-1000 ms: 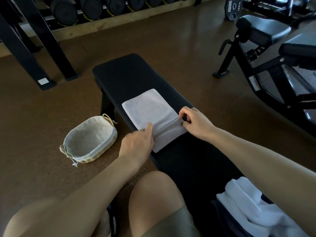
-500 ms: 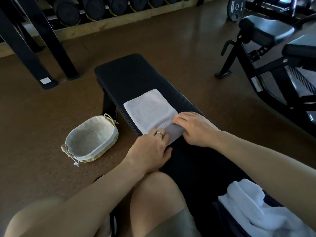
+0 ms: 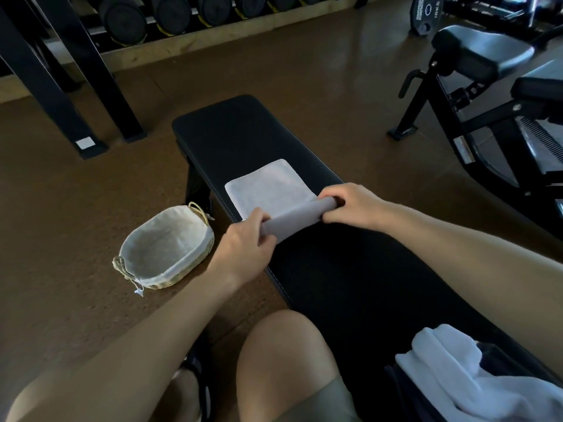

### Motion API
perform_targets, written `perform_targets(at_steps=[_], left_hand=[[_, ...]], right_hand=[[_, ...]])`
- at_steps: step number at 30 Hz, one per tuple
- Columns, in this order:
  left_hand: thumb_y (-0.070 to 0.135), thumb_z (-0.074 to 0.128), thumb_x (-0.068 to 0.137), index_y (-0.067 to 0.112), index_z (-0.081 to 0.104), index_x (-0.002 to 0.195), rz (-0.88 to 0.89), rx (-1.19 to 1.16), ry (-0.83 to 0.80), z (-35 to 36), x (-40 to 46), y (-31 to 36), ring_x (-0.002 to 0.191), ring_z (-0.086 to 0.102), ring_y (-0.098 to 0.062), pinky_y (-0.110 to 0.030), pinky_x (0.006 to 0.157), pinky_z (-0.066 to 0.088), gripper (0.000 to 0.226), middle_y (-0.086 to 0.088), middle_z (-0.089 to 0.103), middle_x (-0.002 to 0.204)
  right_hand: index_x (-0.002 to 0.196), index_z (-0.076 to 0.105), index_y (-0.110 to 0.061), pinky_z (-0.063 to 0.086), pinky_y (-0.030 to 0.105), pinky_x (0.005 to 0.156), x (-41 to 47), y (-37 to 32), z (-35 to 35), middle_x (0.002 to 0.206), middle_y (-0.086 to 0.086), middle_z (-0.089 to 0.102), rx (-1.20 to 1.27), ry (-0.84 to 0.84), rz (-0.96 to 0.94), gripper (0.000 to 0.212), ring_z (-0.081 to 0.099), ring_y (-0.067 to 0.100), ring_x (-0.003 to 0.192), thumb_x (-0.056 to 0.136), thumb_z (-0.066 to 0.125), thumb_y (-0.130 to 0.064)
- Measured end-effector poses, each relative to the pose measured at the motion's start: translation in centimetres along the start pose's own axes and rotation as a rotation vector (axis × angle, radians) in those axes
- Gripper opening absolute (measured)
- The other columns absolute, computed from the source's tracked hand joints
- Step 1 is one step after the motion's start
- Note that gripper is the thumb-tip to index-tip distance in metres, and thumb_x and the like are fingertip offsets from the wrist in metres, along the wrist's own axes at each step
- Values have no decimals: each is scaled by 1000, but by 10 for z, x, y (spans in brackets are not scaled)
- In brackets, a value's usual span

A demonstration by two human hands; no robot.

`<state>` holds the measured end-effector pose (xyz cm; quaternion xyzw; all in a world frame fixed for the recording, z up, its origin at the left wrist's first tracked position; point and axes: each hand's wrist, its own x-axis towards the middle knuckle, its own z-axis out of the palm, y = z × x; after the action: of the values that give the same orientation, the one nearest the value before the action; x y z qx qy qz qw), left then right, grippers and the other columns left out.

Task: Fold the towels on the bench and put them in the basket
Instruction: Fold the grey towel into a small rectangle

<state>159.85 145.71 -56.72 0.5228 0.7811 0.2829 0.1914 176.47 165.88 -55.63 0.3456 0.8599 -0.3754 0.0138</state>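
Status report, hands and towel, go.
Left hand and right hand grip towel near edge, lifted off bench. Basket empty. Nothing obstructing.

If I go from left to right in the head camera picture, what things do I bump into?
basket → left hand → towel → right hand → towel pile

One head-worn wide-angle cam, looking fwd and down along the long black padded bench (image 3: 274, 141). Near: the person's forearms and knee fill the bottom of frame. Far: brown gym floor (image 3: 320, 71) and the rack of black dumbbells (image 3: 170, 10) at top edge. Only one view, so nothing shared w/ another.
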Motion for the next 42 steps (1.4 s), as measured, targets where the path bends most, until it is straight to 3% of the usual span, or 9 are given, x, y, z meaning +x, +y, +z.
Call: perform_targets(at_steps=[3,7,14,19,23,26,31,36,42], left_hand=[[18,53,102,20,55,108,-165,-166,22,-4,14,-15,80,59,-7,-11,61,47,7,8,56,90],[24,52,104,16,58,108,-344,-354,44,1,25,-30,95,64,-16,-43,81,62,11,1,60,102],[22,58,100,9,59,108,-525,-480,35,2,44,-37,94,69,-23,-33,62,64,15,-10,61,111],[23,60,97,17,47,97,-545,-422,40,0,48,-34,82,71,-22,-33,60,63,15,-8,62,102],[27,57,99,16,42,106,-396,-175,65,-2,41,-35,78,65,-18,-29,56,50,20,-7,62,96],[22,61,95,18,41,110,-142,82,204,-2,35,-37,91,54,-21,-35,72,49,26,-6,49,109],[-2,69,79,19,53,116,415,594,123,6,39,-25,99,49,-26,-40,86,48,46,-7,49,116],[6,65,88,15,53,121,459,616,63,5,39,-23,103,55,-23,-35,83,51,36,-5,56,116],[40,62,87,15,49,126,429,601,5,6,32,-33,114,58,-26,-36,88,54,48,-7,57,130]], right_hand=[[97,69,-13,44,32,78,14,-2,-3,94,-1,64,154,-1,128,14,59,15,89,90,71,-24],[101,70,-22,45,30,81,24,-7,3,104,-2,65,197,17,209,15,60,13,97,97,65,-36],[86,64,-23,43,35,78,35,-5,18,93,-3,61,164,122,266,15,57,17,91,94,66,-35],[99,64,-17,45,37,80,44,-13,16,103,1,63,92,91,306,20,59,21,100,91,66,-35],[102,60,-20,44,36,82,47,-19,9,110,2,60,80,43,335,18,56,22,103,91,68,-31],[101,54,-23,44,37,77,47,-23,9,111,5,59,35,20,322,17,55,21,96,90,66,-28],[107,48,-27,47,30,72,36,-22,26,115,3,43,-171,312,-52,29,53,19,88,90,63,-9],[100,66,-13,49,42,91,35,-13,40,102,3,64,-627,299,-538,31,60,29,97,77,59,7],[126,53,-22,40,37,109,29,-10,25,124,-7,60,-642,59,-440,56,57,17,115,71,60,-15]])
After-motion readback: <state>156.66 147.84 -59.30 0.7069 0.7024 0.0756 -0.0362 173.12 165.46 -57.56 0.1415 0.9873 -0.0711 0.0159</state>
